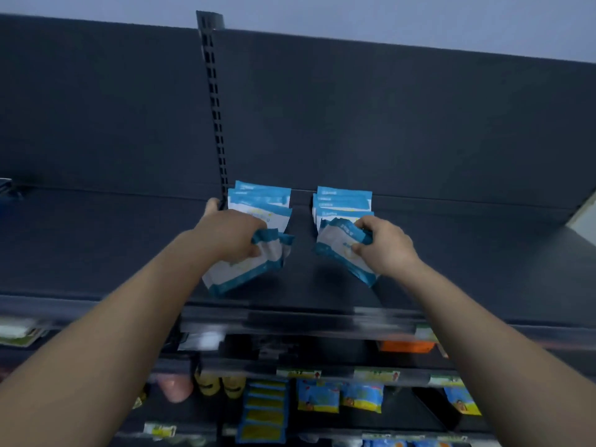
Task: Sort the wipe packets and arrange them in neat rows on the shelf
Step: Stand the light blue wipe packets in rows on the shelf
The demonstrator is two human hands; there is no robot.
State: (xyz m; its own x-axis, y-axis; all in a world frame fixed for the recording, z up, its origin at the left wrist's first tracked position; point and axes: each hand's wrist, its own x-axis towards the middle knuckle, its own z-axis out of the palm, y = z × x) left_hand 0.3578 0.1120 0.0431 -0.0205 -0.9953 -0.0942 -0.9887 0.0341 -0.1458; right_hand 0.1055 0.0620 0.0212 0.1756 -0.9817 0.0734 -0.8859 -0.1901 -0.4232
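Left hand: my left hand (232, 233) is curled tight over the top end of a soft blue-and-white plastic wipe packet (242, 269). Maybe one more is tucked behind it, can't be sure.
Right hand: my right hand (383, 246) pinches the other blue-and-white wipe packet (338, 250) at its upper corner, and the film is crumpled under my fingers.
Where held packets are: both are tilted, low over the front part of the dark flat metal shelf (129, 250). Can't tell if their lower edges touch it.
Left row: the left row of matching packets (261, 201) stands overlapped at the back, just behind my left hand.
Right row: the right row of matching packets (342, 201) stands the same way, just behind my right hand, with a gap between the two rows.
Weight: light, I'd judge. One hand carries a packet easily.
Stiffness: soft, floppy film over a squashy wad. It creases wherever I squeeze.
Surface: glossy film, likely slippery, so packets may slide on each other.
Best hold: across the padded middle or by both side edges. The sealed corner only crumples and lets the pack swing.
Risk: the leaning rows may slump when I set mine in front.
Also in view: a black slotted upright (214, 108) stands beside the left row. Blue-and-yellow packs (338, 395) sit on a lower shelf, blurred.
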